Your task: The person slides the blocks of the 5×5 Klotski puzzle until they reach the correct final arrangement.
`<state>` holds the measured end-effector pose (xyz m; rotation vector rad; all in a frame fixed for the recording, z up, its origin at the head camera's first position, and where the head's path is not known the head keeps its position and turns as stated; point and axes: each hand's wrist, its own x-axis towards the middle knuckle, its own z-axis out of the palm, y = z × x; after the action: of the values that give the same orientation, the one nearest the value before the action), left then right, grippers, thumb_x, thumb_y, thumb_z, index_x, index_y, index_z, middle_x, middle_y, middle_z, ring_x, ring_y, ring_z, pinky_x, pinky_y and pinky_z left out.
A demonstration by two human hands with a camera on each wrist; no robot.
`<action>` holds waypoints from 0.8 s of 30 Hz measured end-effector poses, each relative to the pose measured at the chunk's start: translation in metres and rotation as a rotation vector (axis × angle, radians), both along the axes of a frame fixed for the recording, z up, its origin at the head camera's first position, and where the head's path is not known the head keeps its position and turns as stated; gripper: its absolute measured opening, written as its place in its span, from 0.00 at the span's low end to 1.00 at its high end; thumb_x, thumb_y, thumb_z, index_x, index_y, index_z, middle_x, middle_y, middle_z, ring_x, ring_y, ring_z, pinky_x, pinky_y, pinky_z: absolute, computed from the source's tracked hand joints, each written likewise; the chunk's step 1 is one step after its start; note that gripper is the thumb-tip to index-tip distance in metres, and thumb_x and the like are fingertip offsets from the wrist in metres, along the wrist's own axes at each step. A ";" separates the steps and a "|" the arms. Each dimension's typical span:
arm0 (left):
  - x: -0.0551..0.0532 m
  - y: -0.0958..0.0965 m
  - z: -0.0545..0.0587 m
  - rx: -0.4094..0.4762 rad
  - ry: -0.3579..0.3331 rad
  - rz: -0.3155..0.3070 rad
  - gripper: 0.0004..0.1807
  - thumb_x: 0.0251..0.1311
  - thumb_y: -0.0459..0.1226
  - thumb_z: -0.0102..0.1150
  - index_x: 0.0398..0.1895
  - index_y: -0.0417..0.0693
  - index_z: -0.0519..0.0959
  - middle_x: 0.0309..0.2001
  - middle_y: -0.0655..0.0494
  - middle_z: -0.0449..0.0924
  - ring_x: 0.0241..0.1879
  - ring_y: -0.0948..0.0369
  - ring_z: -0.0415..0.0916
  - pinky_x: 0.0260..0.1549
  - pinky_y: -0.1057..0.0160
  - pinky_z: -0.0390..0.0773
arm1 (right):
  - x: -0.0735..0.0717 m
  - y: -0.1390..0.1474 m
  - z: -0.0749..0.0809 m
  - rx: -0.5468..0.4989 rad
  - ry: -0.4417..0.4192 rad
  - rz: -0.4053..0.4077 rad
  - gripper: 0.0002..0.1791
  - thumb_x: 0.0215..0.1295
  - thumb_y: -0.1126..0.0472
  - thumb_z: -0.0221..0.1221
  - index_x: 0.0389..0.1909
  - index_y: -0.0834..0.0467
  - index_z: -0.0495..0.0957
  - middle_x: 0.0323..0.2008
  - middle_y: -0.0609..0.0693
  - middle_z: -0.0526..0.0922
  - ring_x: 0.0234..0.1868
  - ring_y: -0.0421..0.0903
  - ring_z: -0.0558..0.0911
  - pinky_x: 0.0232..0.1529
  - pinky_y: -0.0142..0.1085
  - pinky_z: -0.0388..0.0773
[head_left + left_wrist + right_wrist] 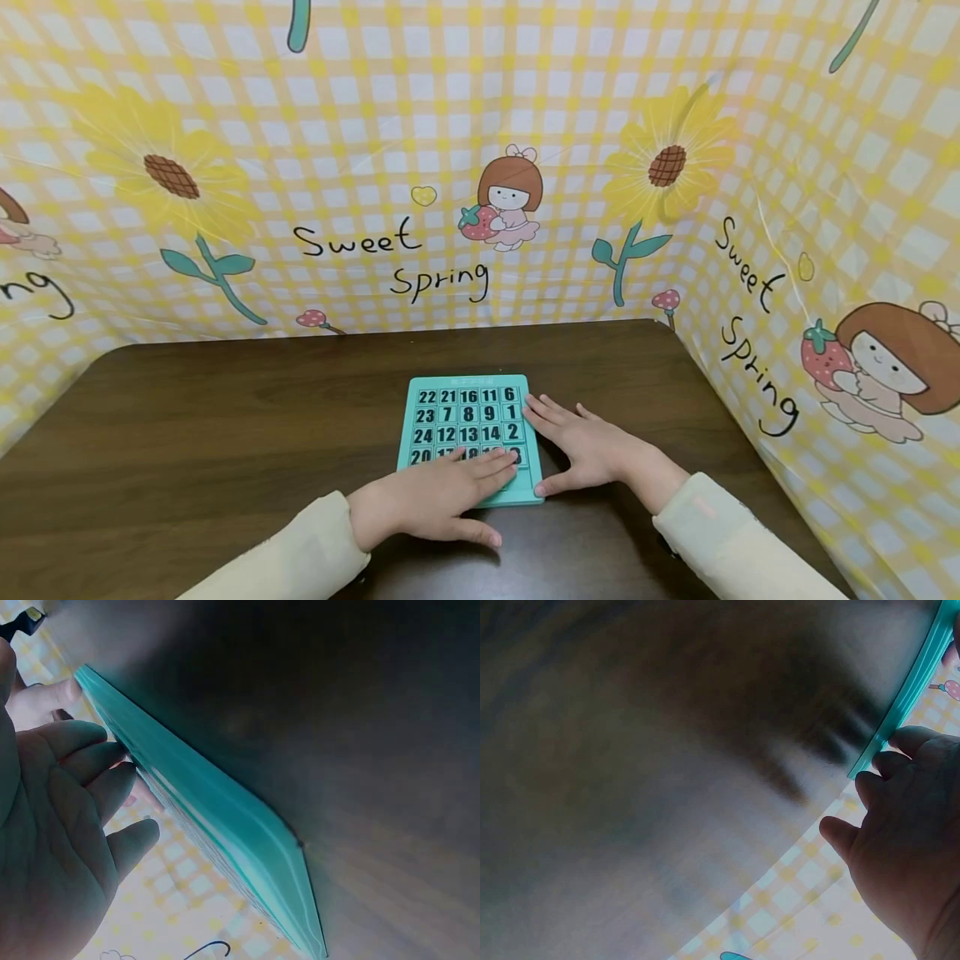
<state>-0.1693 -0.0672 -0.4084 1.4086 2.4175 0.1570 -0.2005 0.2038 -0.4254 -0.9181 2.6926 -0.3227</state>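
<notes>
A turquoise number slide puzzle [459, 417] lies flat on the table, its black-numbered tiles facing up. My left hand [435, 496] reaches across the lower rows, fingers straight, fingertips at the tile marked 3 on the right side. It hides most of the bottom row; a bare turquoise spot shows at the lower right corner. At the puzzle's right edge, my right hand [596, 450] has its fingers extended, fingertips along the frame and thumb at the lower corner. The left wrist view shows the puzzle's side edge [202, 772] beside the left fingers.
The dark brown wooden table [225, 425] extends around the puzzle. A yellow checked cloth [360, 150] with sunflowers and cartoon figures hangs behind the table and along its right side. Pale sleeves [300, 550] cover both forearms.
</notes>
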 end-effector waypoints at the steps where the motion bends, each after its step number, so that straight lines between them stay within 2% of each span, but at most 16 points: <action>1: -0.001 0.000 0.000 0.000 -0.003 0.007 0.46 0.68 0.66 0.41 0.80 0.50 0.51 0.81 0.58 0.43 0.80 0.59 0.43 0.72 0.39 0.57 | 0.000 0.000 0.000 0.000 -0.003 0.000 0.60 0.56 0.25 0.58 0.80 0.53 0.44 0.81 0.49 0.40 0.81 0.52 0.42 0.73 0.67 0.47; 9: -0.003 -0.002 0.001 0.010 -0.005 0.020 0.46 0.68 0.66 0.42 0.80 0.50 0.51 0.81 0.57 0.44 0.80 0.59 0.43 0.71 0.38 0.57 | -0.001 0.001 -0.001 0.002 -0.005 -0.005 0.61 0.56 0.24 0.58 0.80 0.52 0.44 0.81 0.48 0.40 0.81 0.52 0.42 0.73 0.66 0.47; 17: 0.011 -0.022 0.010 0.015 0.018 0.041 0.45 0.68 0.65 0.43 0.80 0.50 0.52 0.81 0.56 0.45 0.80 0.58 0.44 0.72 0.38 0.56 | 0.000 -0.001 0.003 -0.001 0.008 -0.011 0.61 0.56 0.25 0.58 0.80 0.52 0.45 0.81 0.49 0.41 0.81 0.52 0.43 0.73 0.66 0.47; 24: 0.023 -0.037 0.010 0.014 0.022 0.075 0.46 0.67 0.67 0.41 0.80 0.51 0.52 0.81 0.58 0.46 0.80 0.59 0.44 0.71 0.38 0.57 | 0.000 -0.002 -0.001 0.004 0.009 -0.016 0.61 0.55 0.24 0.59 0.80 0.51 0.44 0.81 0.47 0.41 0.81 0.50 0.44 0.74 0.65 0.47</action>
<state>-0.1462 -0.1043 -0.3988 1.3326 2.4929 0.1777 -0.2007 0.2021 -0.4259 -0.8997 2.7093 -0.3164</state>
